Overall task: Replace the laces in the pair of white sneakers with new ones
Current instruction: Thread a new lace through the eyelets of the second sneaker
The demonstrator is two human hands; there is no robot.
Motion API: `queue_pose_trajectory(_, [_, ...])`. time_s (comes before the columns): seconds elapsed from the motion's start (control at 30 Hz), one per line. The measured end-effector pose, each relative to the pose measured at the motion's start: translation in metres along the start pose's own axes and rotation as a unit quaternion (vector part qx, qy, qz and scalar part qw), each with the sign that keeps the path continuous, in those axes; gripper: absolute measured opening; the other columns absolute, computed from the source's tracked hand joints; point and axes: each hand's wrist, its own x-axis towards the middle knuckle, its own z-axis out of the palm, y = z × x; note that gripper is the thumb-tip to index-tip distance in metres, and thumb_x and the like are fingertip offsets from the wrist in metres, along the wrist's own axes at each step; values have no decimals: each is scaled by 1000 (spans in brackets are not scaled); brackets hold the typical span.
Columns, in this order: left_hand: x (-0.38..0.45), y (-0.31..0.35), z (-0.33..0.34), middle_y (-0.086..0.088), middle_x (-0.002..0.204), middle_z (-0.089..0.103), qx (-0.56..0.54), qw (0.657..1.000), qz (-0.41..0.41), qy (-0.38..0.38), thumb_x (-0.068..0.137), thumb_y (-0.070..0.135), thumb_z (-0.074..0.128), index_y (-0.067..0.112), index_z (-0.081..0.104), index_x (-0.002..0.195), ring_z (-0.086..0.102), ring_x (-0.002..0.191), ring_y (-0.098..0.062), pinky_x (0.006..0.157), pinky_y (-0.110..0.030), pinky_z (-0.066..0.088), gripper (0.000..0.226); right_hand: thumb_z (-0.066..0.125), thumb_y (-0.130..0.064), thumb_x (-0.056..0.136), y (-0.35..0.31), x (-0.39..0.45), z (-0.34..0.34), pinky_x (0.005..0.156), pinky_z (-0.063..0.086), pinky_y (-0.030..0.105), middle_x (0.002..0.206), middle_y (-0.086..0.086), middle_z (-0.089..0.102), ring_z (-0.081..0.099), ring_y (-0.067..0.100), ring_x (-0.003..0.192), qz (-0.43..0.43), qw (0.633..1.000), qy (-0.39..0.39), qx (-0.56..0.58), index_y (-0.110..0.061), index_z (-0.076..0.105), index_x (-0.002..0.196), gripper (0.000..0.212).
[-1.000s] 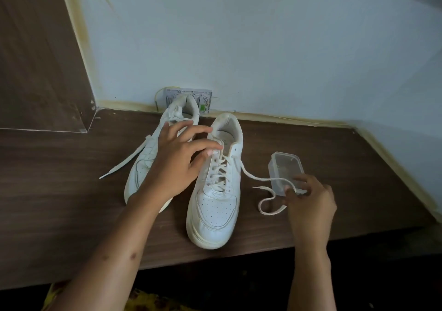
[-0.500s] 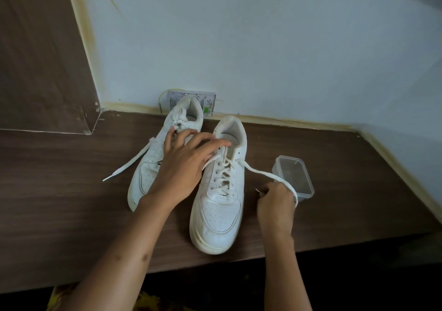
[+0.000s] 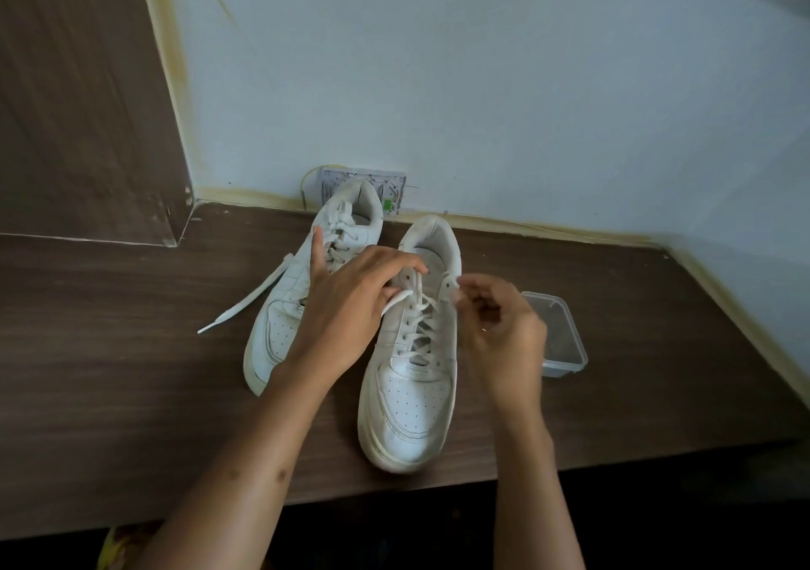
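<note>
One brown desk [image 3: 131, 372]. Two white sneakers [image 3: 407, 376] side by side near its back edge, toes toward the front edge. One clear plastic container [image 3: 565, 341] just right of them. Left hand [image 3: 350, 311] over the right sneaker's eyelets, lace [image 3: 396, 300] under its curled fingers; right hand [image 3: 499, 333] pinches the lace's other end.

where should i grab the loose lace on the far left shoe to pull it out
Take the loose lace by its stiff tip, coming from the left over the bare table. It trails flat away from the left sneaker, so that end is free.
</note>
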Motion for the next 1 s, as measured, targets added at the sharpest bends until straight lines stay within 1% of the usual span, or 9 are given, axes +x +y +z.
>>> queue_pose_trajectory(0.1, [1,0,0,17,106,63,-3,1000,-5,0,86,15,68,37,60,113,61,95,3,116,-67,1,36,70,-8,89,0,3,21,69,50,16,89,-4,64,61,10,79,-69,995,11,-64,-13,74,96,10])
queue_pose_trajectory(0.2, [1,-2,0,18,100,62,-10,1000,-3,3,86,16,66,35,63,115,57,90,7,117,-65,-1,34,68,-3,89,-1,4,34,71,47,15,90,-4,62,58,14,86,-73,994,16,-83,-14,75,96,15])
queue_pose_trajectory(0.3, [2,-4,-1,19,91,62,-32,999,-4,10,86,19,67,35,66,115,56,83,8,118,-60,-6,33,69,-7,88,-6,5,40,74,37,5,92,-7,59,50,13,95,-12,997,33,-67,-19,76,98,18])
queue_pose_trajectory(0.4, [2,-5,-2,10,101,70,-38,999,-8,14,85,23,65,36,68,115,65,102,-2,118,-59,-9,33,72,-11,87,-12,6,45,83,31,0,101,-6,52,39,13,104,97,994,44,19,-25,75,94,16])
queue_pose_trajectory(0.47, [2,-5,-2,5,106,73,-41,999,-16,18,83,20,71,36,69,114,62,117,-8,117,-60,-10,35,73,-15,85,-13,8,47,98,33,13,102,-9,46,34,12,107,126,990,37,43,-32,73,88,17])
queue_pose_trajectory(0.53, [2,-5,-3,8,103,73,-44,999,-23,19,81,18,75,37,69,112,57,125,-10,116,-61,-10,37,76,-19,83,-11,10,48,108,34,37,100,-14,43,34,14,112,145,987,19,69,-41,71,81,22])
queue_pose_trajectory(0.77, [2,-9,-5,13,100,73,-34,999,-36,21,78,23,78,43,68,113,50,131,-9,115,-62,-10,41,77,-23,82,-4,11,47,103,45,44,99,-19,48,45,23,121,175,972,-18,155,-46,75,80,23])
queue_pose_trajectory(0.93, [0,-10,-4,17,97,71,-33,999,-33,15,78,24,79,46,66,115,40,132,0,114,-62,-12,45,76,-21,81,-5,14,39,91,49,22,105,-8,48,44,24,122,170,970,-47,164,-42,75,74,21])
queue_pose_trajectory(1.0, [1,-11,-4,17,97,71,-26,999,-34,16,78,27,79,44,67,115,40,134,-2,114,-62,-12,43,77,-22,81,-2,15,37,96,48,30,105,-7,48,43,26,123,167,973,-54,150,-40,76,76,19])
